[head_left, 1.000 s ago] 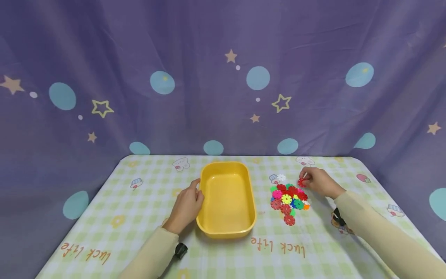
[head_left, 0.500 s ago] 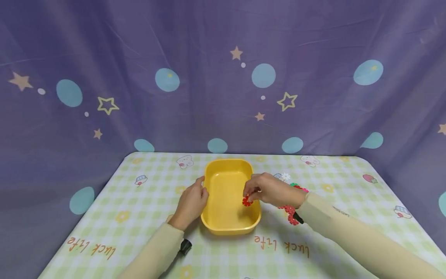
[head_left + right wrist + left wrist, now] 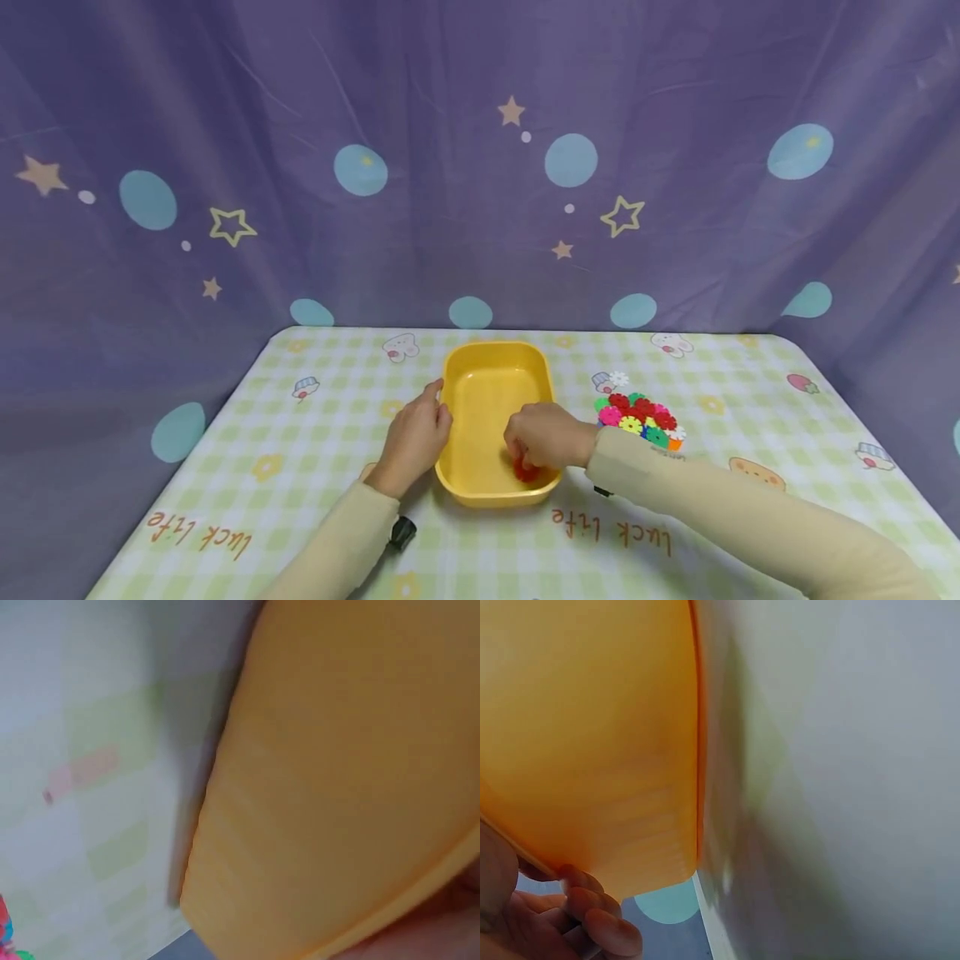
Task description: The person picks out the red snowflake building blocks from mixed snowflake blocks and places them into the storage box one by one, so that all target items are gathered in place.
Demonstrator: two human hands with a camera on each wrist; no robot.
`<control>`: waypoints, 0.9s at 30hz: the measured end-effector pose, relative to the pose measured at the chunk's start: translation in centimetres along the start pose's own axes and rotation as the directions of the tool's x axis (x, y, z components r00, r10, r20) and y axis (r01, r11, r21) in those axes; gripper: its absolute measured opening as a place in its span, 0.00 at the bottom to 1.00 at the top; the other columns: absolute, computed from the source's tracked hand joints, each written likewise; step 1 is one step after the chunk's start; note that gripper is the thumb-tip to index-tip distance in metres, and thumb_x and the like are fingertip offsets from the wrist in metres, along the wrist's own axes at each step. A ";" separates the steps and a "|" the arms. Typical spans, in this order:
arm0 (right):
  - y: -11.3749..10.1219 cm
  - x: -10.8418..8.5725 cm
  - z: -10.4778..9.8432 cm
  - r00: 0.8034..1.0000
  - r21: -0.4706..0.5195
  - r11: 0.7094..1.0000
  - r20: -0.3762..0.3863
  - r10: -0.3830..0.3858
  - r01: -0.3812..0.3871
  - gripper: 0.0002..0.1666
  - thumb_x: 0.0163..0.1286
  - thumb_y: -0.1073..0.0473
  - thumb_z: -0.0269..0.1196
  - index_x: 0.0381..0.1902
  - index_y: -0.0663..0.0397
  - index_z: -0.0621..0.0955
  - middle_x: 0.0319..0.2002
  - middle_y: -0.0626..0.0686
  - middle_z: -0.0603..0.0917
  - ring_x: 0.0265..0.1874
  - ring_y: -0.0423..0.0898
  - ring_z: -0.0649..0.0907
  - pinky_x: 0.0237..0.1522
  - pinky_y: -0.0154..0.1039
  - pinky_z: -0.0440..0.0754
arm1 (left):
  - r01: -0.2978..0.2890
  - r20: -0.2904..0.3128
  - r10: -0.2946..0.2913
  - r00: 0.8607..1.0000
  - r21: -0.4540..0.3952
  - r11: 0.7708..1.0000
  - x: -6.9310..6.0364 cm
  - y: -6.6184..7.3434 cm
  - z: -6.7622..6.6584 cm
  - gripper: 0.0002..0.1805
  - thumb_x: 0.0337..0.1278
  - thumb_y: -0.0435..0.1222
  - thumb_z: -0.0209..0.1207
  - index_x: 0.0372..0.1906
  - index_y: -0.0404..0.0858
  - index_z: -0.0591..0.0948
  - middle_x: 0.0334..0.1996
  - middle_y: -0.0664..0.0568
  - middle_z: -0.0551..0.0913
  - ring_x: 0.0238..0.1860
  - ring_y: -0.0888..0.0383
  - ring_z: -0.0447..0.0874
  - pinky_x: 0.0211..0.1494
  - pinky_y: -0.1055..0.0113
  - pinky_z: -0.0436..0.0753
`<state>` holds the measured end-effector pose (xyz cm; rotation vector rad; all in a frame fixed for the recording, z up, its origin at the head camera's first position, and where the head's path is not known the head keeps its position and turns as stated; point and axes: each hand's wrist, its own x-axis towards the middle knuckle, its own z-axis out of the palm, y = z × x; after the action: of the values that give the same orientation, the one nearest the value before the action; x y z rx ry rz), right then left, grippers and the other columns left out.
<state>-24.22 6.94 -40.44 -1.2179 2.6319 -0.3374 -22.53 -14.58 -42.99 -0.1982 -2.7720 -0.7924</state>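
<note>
Right hand: the right hand point(image 3: 551, 435) is inside the yellow bin point(image 3: 487, 400), low at its near right corner, with bent fingers pinching a disc.
Red disc: the red notched disc point(image 3: 527, 473) is at those fingertips, within the bin; the hand covers part of it.
Left hand: the left hand point(image 3: 416, 433) grips the bin's left rim, fingers bent against it.
Sleeves: the right sleeve point(image 3: 720, 492) crosses in from the right of the bin, the left sleeve point(image 3: 337, 533) from its near left; both are cream.
Disc pile: the multicoloured notched discs point(image 3: 642, 412) lie heaped right of the bin, partly behind the right sleeve.
White disc: a white notched disc point(image 3: 618, 379) lies right of the bin, just beyond the heap.
Desk: a green-and-white checked tablecloth point(image 3: 345, 417) covers the desk under the bin.
Backdrop: a purple curtain point(image 3: 420, 242) with stars and teal balloons hangs beyond the bin.
</note>
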 end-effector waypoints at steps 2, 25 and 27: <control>0.1 -0.1 0.2 1.000 -0.025 0.999 -0.024 -0.020 0.019 0.13 0.49 0.69 0.69 0.18 0.44 0.82 0.16 0.36 0.73 0.24 0.40 0.72 0.28 0.33 0.70 | 0.005 0.006 -0.005 1.000 -0.001 1.000 0.0 0.1 0.0 0.24 0.63 0.34 0.52 0.63 0.29 0.69 0.18 0.55 0.69 0.21 0.58 0.67 0.30 0.62 0.71; 16.5 -11.0 -1.4 0.885 0.336 0.854 -0.109 0.453 -0.396 0.13 0.60 0.65 0.66 0.44 0.59 0.83 0.36 0.51 0.81 0.31 0.45 0.77 0.35 0.42 0.77 | -0.015 -0.004 0.015 1.000 0.017 1.000 0.3 -0.3 -0.1 0.23 0.61 0.33 0.53 0.60 0.29 0.71 0.17 0.55 0.69 0.18 0.58 0.66 0.24 0.63 0.69; 16.7 -11.2 -1.0 0.875 0.341 0.847 -0.117 0.469 -0.408 0.12 0.59 0.63 0.68 0.42 0.58 0.83 0.34 0.50 0.81 0.30 0.45 0.76 0.34 0.42 0.76 | -0.018 -0.004 0.018 1.000 0.012 1.000 0.3 -0.3 0.0 0.23 0.61 0.33 0.53 0.61 0.29 0.71 0.17 0.55 0.69 0.18 0.59 0.66 0.25 0.63 0.69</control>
<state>-29.48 26.19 -43.29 -0.4770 2.7792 -0.7765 -22.90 -14.78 -43.03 -0.2190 -2.7665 -0.7706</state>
